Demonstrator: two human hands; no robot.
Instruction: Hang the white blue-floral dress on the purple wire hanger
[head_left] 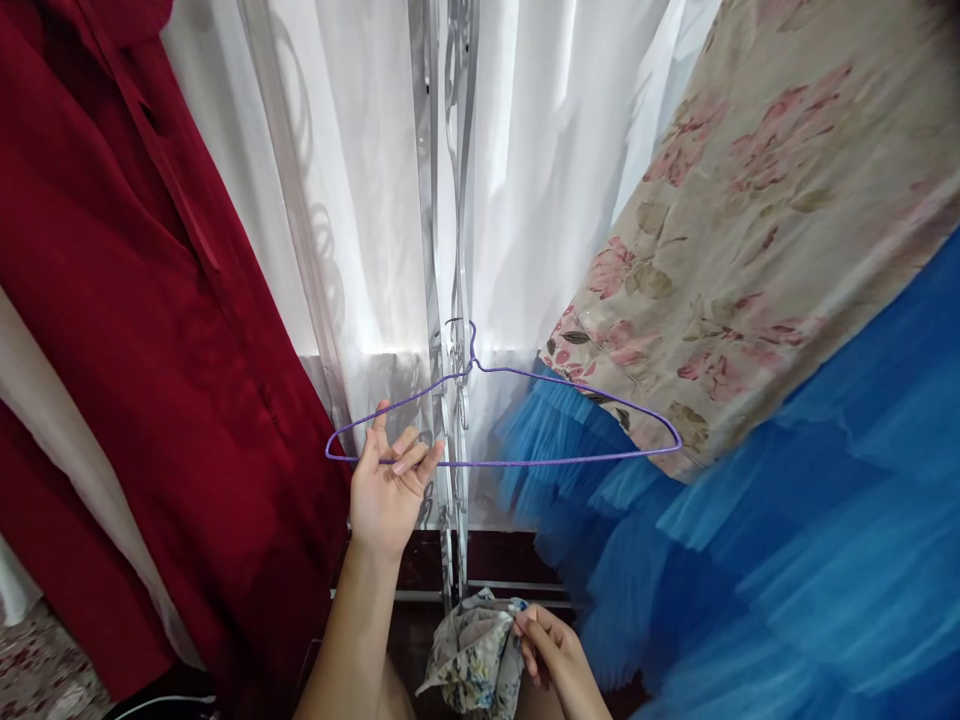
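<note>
A purple wire hanger (559, 462) is near the middle of the view, its hook beside a silvery metal stand. My left hand (390, 490) is at the hanger's left end, the lower wire passing through its partly curled fingers and the index fingertip against the upper wire. Lower down, my right hand (551, 655) pinches the edge of a bunched piece of floral cloth (476, 650), pale with blue and yellowish flowers. That cloth hangs in front of my lap, and its full shape is hidden in the folds. No garment is on the hanger.
A dark red garment (225, 400) hangs at the left. At the right hang a cream floral garment (720, 220) and a ruffled blue tulle garment (787, 560). The metal stand (442, 200) rises before a white curtain (525, 150). Patterned flooring (56, 660) shows at lower left.
</note>
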